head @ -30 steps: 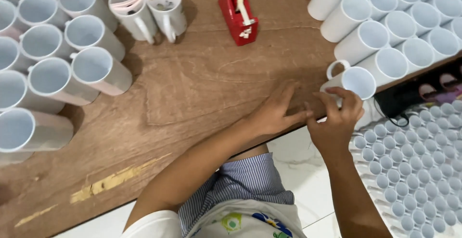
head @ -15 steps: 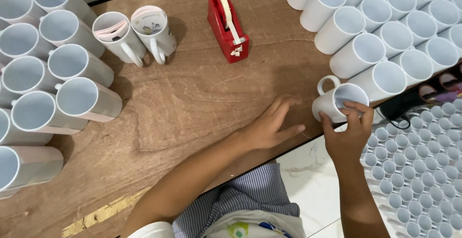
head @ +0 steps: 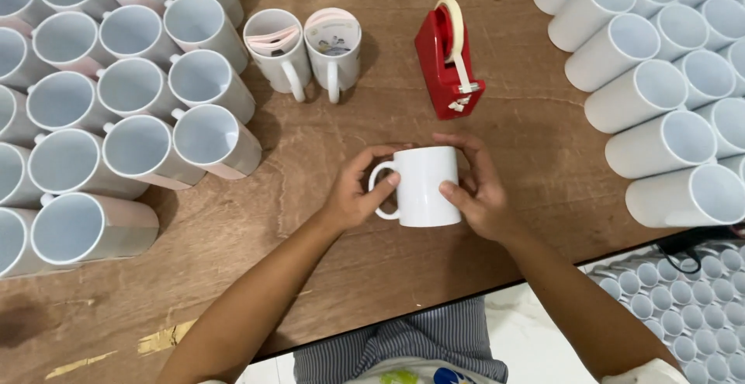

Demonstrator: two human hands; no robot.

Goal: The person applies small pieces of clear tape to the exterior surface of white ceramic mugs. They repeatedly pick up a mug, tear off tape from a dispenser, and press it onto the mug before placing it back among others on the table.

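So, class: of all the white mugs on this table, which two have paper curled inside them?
The two upright mugs standing side by side left of the red tape dispenser, handles toward the person. The mugs stacked either side look empty.

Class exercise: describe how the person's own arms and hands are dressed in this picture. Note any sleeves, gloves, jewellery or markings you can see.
Both forearms are bare from wrist to where they leave the picture. The left hand and the right hand wear no gloves, and no rings, watch or bracelet show. The fingers are uncovered. By the right elbow, a bit of white fabric shows at the bottom edge; whether it is a sleeve cannot be told. No markings are visible.
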